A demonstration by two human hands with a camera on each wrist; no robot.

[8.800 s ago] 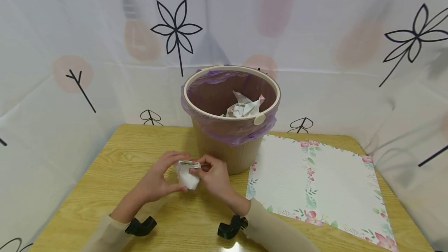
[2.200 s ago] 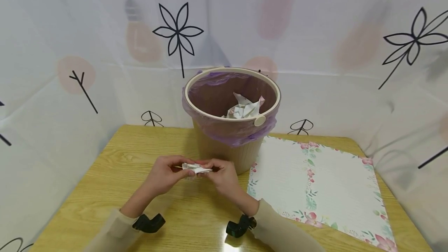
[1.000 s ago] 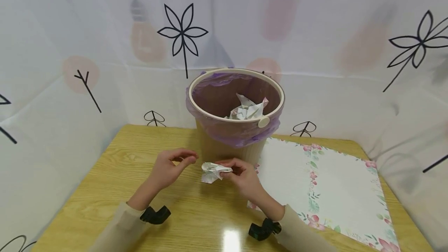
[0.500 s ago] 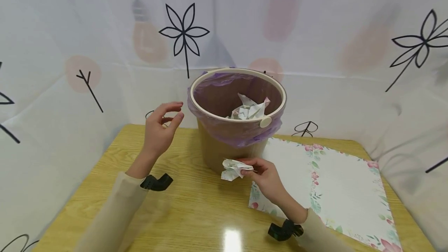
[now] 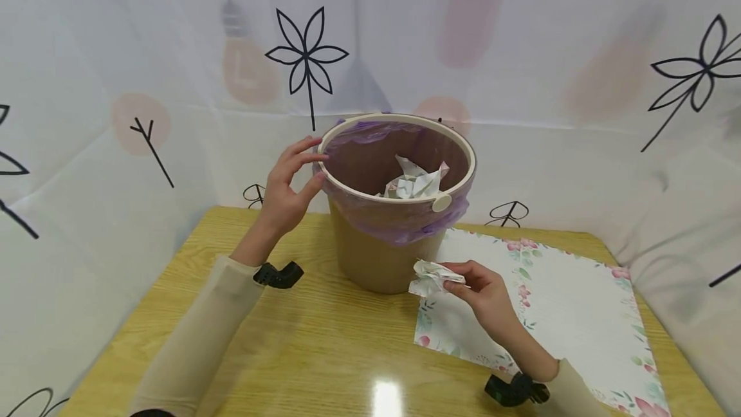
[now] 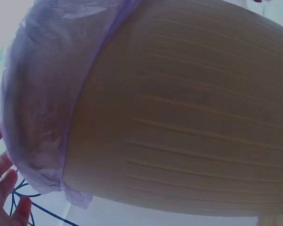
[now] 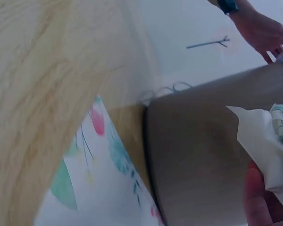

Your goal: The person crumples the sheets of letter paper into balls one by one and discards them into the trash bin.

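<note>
I record the left hand [image 5: 289,195] as released, fingers extended at the left rim of the bin [image 5: 376,259]; my feeds do not settle whether they touch. The bin stands upright on the tabletop [image 5: 324,352], lined with a purple bag [image 5: 388,224], crumpled paper [image 5: 417,183] inside. Off its near right side I find the paper wad [image 5: 430,280], pinched by the right hand [image 5: 486,298]. Floral-bordered paper [image 5: 579,314] lies flat rightmost.

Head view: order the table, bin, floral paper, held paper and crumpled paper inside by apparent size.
Largest to smallest:
Table
Bin and floral paper: too alike to rank
Held paper and crumpled paper inside: too alike, the latter partly hidden
</note>
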